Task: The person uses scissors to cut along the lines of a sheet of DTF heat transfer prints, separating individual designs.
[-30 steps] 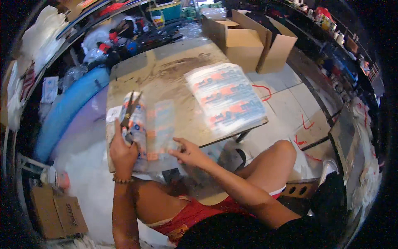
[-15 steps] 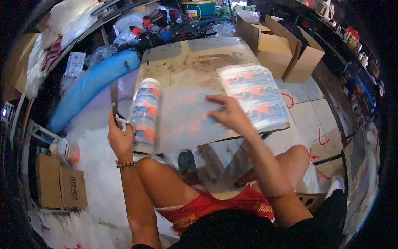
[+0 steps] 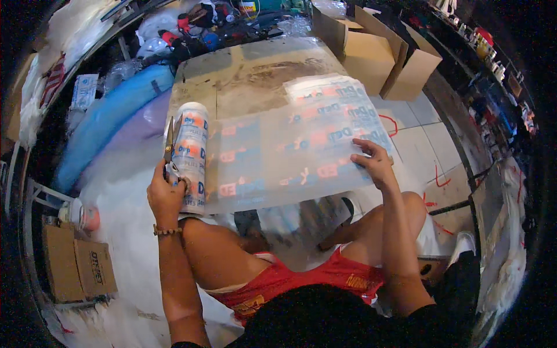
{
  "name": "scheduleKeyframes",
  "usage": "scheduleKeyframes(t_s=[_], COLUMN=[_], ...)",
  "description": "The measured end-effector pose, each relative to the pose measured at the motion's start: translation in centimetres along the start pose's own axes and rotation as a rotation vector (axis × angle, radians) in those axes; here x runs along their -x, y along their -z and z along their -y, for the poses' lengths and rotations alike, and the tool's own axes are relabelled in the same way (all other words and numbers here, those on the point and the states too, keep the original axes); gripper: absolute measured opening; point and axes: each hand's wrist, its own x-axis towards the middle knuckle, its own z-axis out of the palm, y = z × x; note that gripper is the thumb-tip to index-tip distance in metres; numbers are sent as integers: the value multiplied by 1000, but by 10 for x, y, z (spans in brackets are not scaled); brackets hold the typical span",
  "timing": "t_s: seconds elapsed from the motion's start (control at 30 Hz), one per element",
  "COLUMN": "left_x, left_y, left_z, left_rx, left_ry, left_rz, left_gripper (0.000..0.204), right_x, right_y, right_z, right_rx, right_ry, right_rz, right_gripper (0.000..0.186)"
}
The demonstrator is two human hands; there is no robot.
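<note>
Table [image 3: 232,72] | open carton [image 3: 366,61] | left fingers [image 3: 158,172] round scissors [image 3: 169,145] | right fingers [image 3: 366,145] parted, film [image 3: 255,168] hold unclear

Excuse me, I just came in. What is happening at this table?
The person's left hand holds scissors beside a roll of printed plastic film. The right hand is near the outer edge of the translucent film, which runs from the roll across the table and partly covers a stack of printed sheets.

The left hand [image 3: 165,194] curls closed atop an upright forearm [image 3: 177,278]; the right hand [image 3: 378,167] extends its thumb [image 3: 361,159] and index finger [image 3: 365,144] leftward, slightly apart
</note>
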Motion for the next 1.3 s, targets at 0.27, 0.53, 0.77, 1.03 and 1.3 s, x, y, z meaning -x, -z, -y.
scheduleKeyframes(t_s=[0.27,0.53,0.77,1.03,1.3], left_x=[18,169,250,266,244], left_y=[12,14,12,-34,-45], left_z=[-1,20,-47,-49,-72], left_rx=[215,717,882,1137,1137], left_ry=[49,325,679,683,684], left_rz=[-119,174,934,865,816], left_gripper=[63,29,56,63,63], right_x=[86,126,97,93,92], right_y=[-63,-172,-209,-212,-206], right_z=[-30,-42,-41,-37,-30], right_rx=[-695,-659,-445,-528,-450], right_ry=[-244,55,-181,-98,-143], right_rz=[-420,-69,14,-57,-58], right_gripper=[79,85,54,53,57])
